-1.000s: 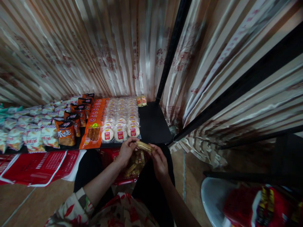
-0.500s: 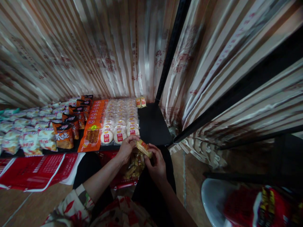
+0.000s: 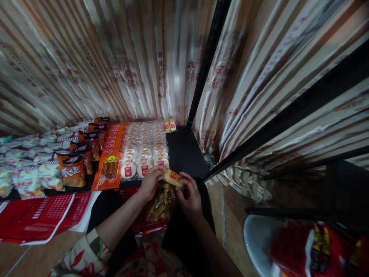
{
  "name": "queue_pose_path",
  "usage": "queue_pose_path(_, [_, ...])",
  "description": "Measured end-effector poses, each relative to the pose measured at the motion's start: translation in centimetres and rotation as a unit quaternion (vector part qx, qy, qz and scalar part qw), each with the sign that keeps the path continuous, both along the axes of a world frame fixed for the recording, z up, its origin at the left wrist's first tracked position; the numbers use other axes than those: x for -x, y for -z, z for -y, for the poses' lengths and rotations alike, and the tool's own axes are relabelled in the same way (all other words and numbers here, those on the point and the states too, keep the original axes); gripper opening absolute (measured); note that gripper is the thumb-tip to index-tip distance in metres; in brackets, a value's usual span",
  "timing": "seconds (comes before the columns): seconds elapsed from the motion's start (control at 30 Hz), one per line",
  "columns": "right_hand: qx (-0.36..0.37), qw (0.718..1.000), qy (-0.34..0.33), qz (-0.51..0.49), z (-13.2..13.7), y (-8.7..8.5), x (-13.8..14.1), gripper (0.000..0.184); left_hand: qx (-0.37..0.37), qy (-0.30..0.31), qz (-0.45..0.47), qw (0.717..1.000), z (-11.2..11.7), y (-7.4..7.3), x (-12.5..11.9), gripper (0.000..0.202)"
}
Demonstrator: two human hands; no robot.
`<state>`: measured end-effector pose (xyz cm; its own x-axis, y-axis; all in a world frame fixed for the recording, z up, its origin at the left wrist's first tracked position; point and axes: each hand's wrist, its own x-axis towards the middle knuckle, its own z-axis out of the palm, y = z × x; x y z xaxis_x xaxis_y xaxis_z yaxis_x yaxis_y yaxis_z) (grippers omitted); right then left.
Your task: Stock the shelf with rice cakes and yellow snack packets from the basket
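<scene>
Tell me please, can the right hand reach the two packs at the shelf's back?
Probably yes: the way from the right hand over the shelf to the two packs looks free, though that hand is busy with the held pack.

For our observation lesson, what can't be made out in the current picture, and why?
Head view: fine print on the held gold packet, too small and dim.
Head view: floor of the red basket between the legs, hidden by wrapped packets.
Head view: white rounded object, outline cut off by the bottom edge.
</scene>
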<state>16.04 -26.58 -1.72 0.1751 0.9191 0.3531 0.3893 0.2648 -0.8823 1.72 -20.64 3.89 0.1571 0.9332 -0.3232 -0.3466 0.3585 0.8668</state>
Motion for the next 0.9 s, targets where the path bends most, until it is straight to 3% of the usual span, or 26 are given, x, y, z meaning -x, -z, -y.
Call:
queue_pose_path(0.17, [-0.003,1.000,-0.019,0.020,-0.9,-0.4,-0.6,0.017,-0.017,-0.001,-0.027,1.000,-0.1,-0.1,0.2,0.020])
queue_pose_path(0.3, [-0.014,0.999,-0.021,0.032,-1.9,-0.7,-1.1,0.017,-0.016,-0.006,-0.025,1.000,-0.2,0.5,0.3,0.033])
queue_pose_path(0.43, [-0.011,1.000,-0.003,0.015,-2.7,-0.4,-1.2,0.016,-0.001,0.001,-0.049,0.999,-0.3,1.3,0.1,0.034])
queue_pose_path(0.73, [0.091,0.977,0.056,-0.184,-4.4,0.8,-0.2,0.031,-0.045,-0.001,-0.113,0.993,-0.3,2.4,-1.1,0.025])
queue_pose_path(0.9, [0.089,0.958,0.109,-0.250,-5.2,0.6,-0.1,0.036,-0.062,-0.020,-0.132,0.989,-0.6,2.7,-2.0,0.022])
